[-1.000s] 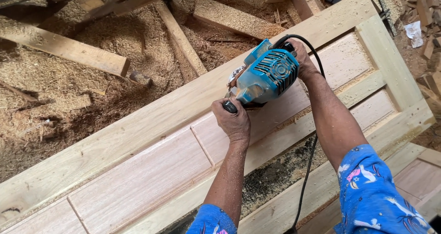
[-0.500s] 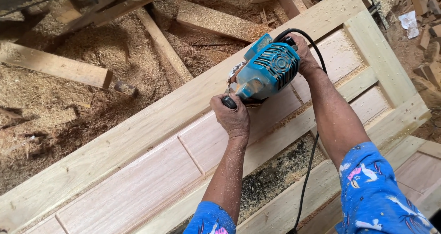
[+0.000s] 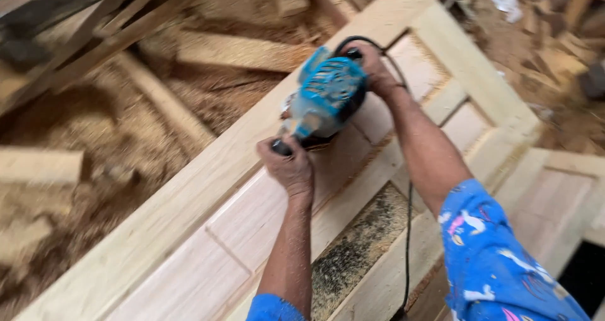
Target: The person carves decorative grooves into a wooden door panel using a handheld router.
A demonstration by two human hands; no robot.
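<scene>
Item: blue power tool worked two-handed over an unfinished wooden panelled door.

Left hand was closed on the tool's black side handle, and right hand was wrapped over its rear end where the black cord leaves. The tool sat on a pale panel near the door's long edge that borders the sawdust (the picture was motion-blurred, so the cutting part was not visible). Against the frames half a second and one second back, both holds were unchanged. The tool stood at much the same panel, which suggests a slow pass along the moulding, and the view had swung, shifting the loose timber offcuts.
</scene>
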